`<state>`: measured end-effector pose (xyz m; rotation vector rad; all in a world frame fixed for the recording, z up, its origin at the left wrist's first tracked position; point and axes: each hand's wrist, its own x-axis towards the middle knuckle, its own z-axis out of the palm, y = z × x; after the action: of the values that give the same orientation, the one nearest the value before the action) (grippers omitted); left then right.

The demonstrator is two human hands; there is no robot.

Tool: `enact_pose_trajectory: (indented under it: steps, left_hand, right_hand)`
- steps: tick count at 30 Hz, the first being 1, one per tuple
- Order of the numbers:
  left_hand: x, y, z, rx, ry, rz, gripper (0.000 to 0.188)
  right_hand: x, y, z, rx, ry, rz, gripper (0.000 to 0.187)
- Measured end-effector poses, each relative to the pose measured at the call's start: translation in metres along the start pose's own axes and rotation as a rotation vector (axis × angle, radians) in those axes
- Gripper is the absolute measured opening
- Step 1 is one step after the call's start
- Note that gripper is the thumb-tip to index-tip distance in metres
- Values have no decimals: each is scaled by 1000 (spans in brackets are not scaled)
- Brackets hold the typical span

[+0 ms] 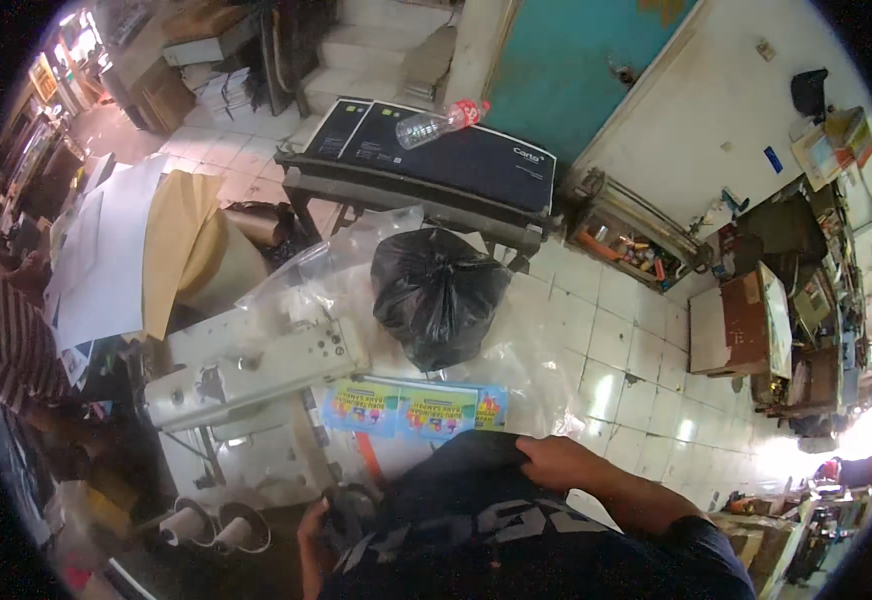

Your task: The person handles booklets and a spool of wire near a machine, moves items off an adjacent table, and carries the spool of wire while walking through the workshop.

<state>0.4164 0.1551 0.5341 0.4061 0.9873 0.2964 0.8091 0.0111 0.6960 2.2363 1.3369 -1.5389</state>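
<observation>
The right hand (558,464) pinches the shirt (466,470) just left of its fingertips; whether the left hand (313,532) grips, I can't tell. Beyond both, sheets (424,410) lie set out, unheld; what remains is unclear.

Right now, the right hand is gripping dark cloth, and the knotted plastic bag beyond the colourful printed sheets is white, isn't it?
Not quite: the head view shows that the plastic bag is black, not white. It does sit beyond the colourful printed sheets, and the right hand does grip dark cloth.
</observation>
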Motion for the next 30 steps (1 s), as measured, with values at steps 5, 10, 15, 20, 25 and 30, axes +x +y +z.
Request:
enact_pose_trajectory:
  steps: [5, 10, 15, 20, 25, 30]
  left_hand:
    - [-16, 42, 51, -235, 33, 110, 39]
    - [15, 33, -10, -372, 188, 92, 44]
    - [49, 28, -35, -279, 150, 47, 47]
    - [83, 13, -39, -117, 131, -9, 52]
    - [89, -1, -15, 51, 139, -68, 57]
    - [90, -44, -7, 76, 87, 212, 53]
  right_hand:
    - [20, -35, 23, 89, -7, 47, 29]
    - [21, -74, 35, -1, 39, 68, 32]
    - [11, -112, -1, -160, -53, 142, 31]
    - [21, -115, -21, -247, -121, 172, 31]
    - [30, -69, -44, -297, -207, 221, 31]
    - [38, 33, -77, -226, -232, 153, 33]
